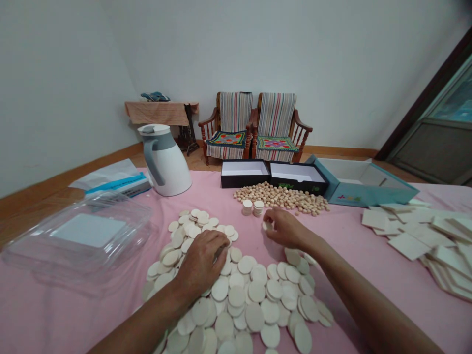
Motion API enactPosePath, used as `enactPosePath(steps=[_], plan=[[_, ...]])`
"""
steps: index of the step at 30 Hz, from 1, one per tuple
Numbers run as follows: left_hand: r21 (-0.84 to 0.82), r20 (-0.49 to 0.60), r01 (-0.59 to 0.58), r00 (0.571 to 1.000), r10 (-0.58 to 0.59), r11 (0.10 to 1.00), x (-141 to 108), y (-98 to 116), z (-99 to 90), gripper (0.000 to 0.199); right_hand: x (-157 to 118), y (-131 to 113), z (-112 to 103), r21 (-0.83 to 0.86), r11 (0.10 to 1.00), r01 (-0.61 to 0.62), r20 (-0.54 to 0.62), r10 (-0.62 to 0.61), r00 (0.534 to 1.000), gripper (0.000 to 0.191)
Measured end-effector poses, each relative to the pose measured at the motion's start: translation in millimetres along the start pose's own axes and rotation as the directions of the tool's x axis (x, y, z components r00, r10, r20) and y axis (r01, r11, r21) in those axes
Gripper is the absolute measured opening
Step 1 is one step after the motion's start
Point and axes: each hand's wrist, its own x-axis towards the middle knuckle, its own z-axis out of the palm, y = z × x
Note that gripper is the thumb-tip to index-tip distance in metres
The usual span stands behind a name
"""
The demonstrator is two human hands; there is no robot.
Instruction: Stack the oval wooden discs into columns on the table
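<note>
Pale discs (236, 295) heap under our left hand (201, 263), fingers (217, 242) curled on top. Our right hand (283, 228) pinches a small disc (267, 226), just below two short stacks (252, 207).

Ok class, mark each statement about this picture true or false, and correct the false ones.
1. Two short stacks of discs stand beside the wooden beads. True.
2. The right hand pinches a wooden bead. False: it holds a small white disc.
3. The left hand rests on the pile of white discs. True.
4. The white jug stands inside a black box. False: it stands on the pink tablecloth.
</note>
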Motion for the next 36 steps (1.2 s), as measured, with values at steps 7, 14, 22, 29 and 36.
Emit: enactPosePath(steps=[7,14,22,29,36], plan=[[-0.010,0.005,0.004,1.000,-0.004,1.000,-0.9,0.5,-0.8,0.015,18.7,15.0,-1.0,-0.153,0.964,-0.217,-0.152,0.194,0.969,0.016],[-0.023,0.008,0.015,1.000,-0.015,1.000,0.2,0.0,0.4,0.016,27.6,14.7,12.6,-0.169,0.959,-0.229,-0.150,0.205,0.967,0.020],[-0.025,0.007,0.016,1.000,-0.016,1.000,-0.9,1.5,-1.1,0.015,35.3,18.8,5.5,0.007,0.996,-0.084,-0.245,0.083,0.966,0.022],[-0.016,0.004,0.011,1.000,-0.011,1.000,-1.4,-1.7,1.2,0.016,39.0,3.2,6.9,-0.047,0.995,-0.086,-0.324,0.067,0.944,0.022],[-0.011,-0.007,0.011,1.000,-0.011,1.000,-0.4,-0.7,0.4,0.016,44.5,-8.9,5.2,-0.196,0.967,-0.163,-0.342,0.088,0.936,0.029]])
